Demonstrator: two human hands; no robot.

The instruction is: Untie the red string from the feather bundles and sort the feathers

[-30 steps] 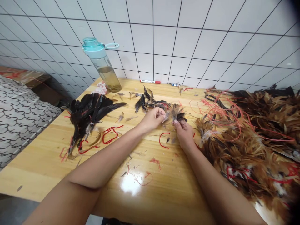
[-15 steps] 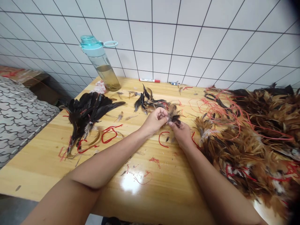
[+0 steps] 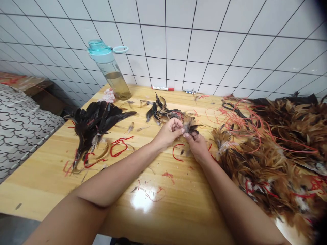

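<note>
Near the middle of the wooden table (image 3: 114, 217), my left hand (image 3: 171, 132) pinches the base of a small brown and black feather bunch (image 3: 191, 125). My right hand (image 3: 197, 143) is closed on the same bunch from the right, its thumb almost touching my left fingertips. The feather tips fan out above and to the right of my fingers. Just behind my left hand lies a loose group of dark curved feathers (image 3: 159, 109). A curved piece of red string (image 3: 176, 153) lies on the table below, between my wrists.
Black feathers (image 3: 94, 119) are piled at the left, with red strings (image 3: 119, 146) beside them. A bottle (image 3: 114, 78) stands at the back left. Scissors (image 3: 236, 109), tangled red string (image 3: 230, 119) and a large brown feather heap (image 3: 276, 153) lie at the right. A marker (image 3: 162, 88) rests by the tiled wall.
The feather bunch between my fingers has turned slightly, and its dark tips now point more to the right. Both hands have stayed in nearly the same place.
</note>
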